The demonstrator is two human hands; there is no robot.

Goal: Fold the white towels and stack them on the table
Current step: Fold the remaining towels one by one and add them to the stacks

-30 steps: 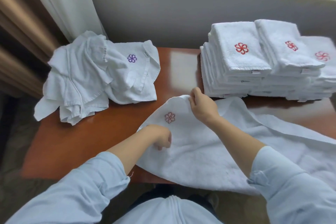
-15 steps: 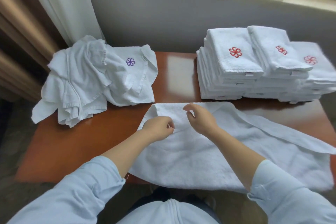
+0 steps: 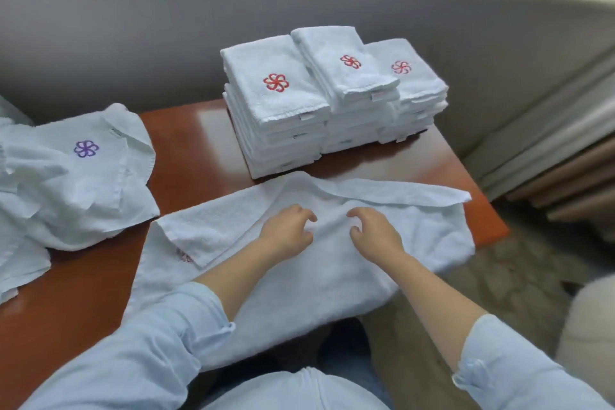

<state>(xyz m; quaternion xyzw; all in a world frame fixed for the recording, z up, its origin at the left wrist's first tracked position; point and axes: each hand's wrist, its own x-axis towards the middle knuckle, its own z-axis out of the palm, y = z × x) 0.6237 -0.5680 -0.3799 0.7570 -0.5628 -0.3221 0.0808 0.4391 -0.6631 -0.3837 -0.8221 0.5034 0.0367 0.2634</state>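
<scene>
Resting on the middle of the spread towel (image 3: 332, 280), the left hand (image 3: 288, 233) and the right hand (image 3: 376, 236) now lie close together with the fingers bent and the tips on the cloth. Half a second ago both were pinching the far edge near its left end. If either grip has cloth caught in it now I cannot tell, as the fingertips are turned down into the pile. The towel lies across the near part of the worktop (image 3: 199, 156), its near edge hanging over toward the person and its right end reaching the right edge of the worktop. Its left corner is now folded over on itself, so the red flower mark (image 3: 184, 256) shows only as a small piece under the flap (a second ago it lay fully in view). A long narrow flap also runs along the far side toward the right end. Behind it the folded stacks (image 3: 276, 103) stand as before, three side by side, the front one just beside the far edge of the towel. The heap of unfolded towels (image 3: 76, 183) stays at the left, one showing a purple flower (image 3: 86, 148).
</scene>
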